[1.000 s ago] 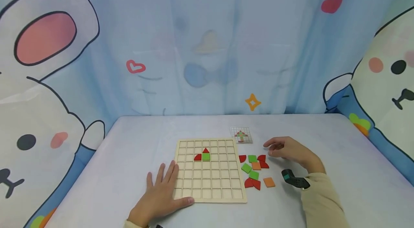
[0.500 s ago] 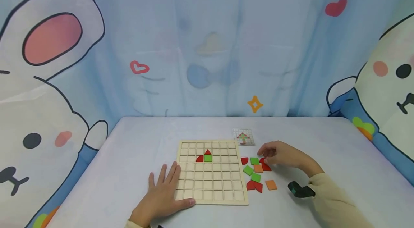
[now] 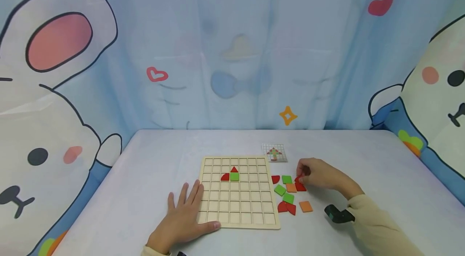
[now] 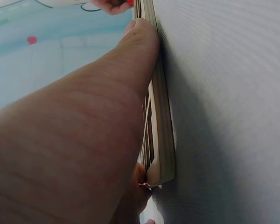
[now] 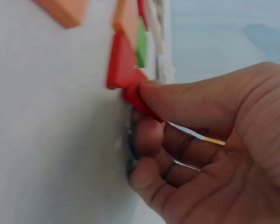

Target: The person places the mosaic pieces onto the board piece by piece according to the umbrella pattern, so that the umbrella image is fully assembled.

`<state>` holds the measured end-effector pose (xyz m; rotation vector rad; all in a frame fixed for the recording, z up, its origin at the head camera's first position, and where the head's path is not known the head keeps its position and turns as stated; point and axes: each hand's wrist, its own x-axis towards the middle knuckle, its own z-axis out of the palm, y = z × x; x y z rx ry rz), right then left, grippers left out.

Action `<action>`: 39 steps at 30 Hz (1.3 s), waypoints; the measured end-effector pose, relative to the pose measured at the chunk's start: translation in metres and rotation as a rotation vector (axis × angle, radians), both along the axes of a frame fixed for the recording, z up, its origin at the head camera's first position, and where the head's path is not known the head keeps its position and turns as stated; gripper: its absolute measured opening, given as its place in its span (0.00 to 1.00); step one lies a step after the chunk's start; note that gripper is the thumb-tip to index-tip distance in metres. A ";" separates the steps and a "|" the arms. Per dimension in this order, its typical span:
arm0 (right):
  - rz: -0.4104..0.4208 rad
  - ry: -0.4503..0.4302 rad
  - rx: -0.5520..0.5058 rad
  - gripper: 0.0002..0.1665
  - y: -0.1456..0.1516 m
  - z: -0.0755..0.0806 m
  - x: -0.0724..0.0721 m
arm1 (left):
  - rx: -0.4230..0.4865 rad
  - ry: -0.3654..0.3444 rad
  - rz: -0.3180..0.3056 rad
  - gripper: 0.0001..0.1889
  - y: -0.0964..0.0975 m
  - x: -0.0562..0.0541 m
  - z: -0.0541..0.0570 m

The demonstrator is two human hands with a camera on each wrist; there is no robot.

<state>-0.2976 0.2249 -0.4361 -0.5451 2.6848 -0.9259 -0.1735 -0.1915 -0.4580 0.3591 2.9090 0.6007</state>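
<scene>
Backdrop: pale blue curtain printed with cartoon animals and hearts, behind a white cloth-covered table.
Board: flat, pale wooden grid board holding a red rounded tile, a green square tile and a red triangular tile.
Left hand: fingers straight and spread, touching the board's left side, thumb at its near edge.
Right hand: thumb and finger closed in a pinch, remaining fingers curled.
Pinched piece: glossy red tile between thumb and fingertip, its shape partly covered, right beside another red tile; whether it is lifted, I cannot tell.
Card: small gridded picture card, beyond the loose tiles.
</scene>
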 end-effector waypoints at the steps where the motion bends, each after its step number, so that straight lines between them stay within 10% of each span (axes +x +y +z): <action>1: -0.005 -0.004 -0.008 0.06 0.001 0.001 -0.001 | -0.002 -0.002 0.000 0.65 0.000 0.000 0.000; 22: -0.023 -0.111 -0.448 0.06 -0.070 0.020 -0.013 | -0.008 -0.012 -0.012 0.66 -0.002 -0.003 -0.004; 39: -0.065 0.011 -0.439 0.03 -0.131 0.002 0.000 | -0.042 -0.017 0.000 0.65 -0.001 -0.005 -0.003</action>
